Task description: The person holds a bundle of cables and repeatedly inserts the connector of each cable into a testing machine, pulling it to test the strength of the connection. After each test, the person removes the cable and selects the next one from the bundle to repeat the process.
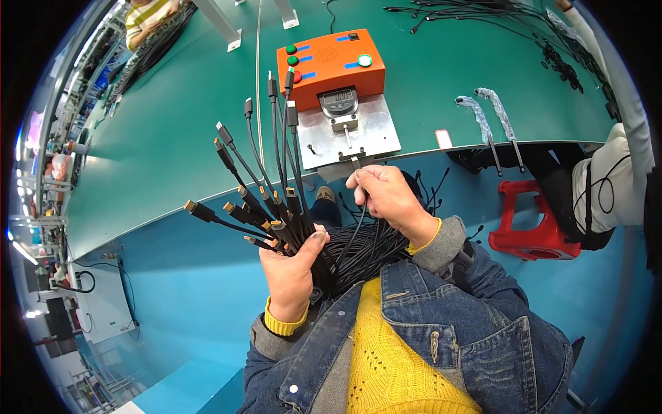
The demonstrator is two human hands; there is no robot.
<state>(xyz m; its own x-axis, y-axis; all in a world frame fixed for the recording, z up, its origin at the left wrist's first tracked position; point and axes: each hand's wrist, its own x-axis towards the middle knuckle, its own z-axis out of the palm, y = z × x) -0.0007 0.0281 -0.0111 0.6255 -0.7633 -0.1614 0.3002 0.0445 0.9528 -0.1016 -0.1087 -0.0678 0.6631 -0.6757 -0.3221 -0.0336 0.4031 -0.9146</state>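
Observation:
My left hand (291, 269) is closed round a thick bundle of black cables (279, 207), whose plugs fan out upward and to the left, several with orange tips. Between the fingers of my right hand (386, 196) is one black cable (356, 163), its plug end up at the front edge of a metal plate (376, 127). Whether that plug is inserted or only touching, I cannot tell. On the plate stands a small digital gauge (338, 101) with a display. Behind it is an orange box (331, 58) with green, red and white buttons. More cable lengths hang over my lap.
The green table (186, 117) spans the far side. Two plastic-wrapped rods (483, 124) jut over its edge at the right. Below them stands a red stool (527, 221), beside a seated person (607, 179). Another person (145, 21) handles cables at the far left. Loose cables lie at the far right.

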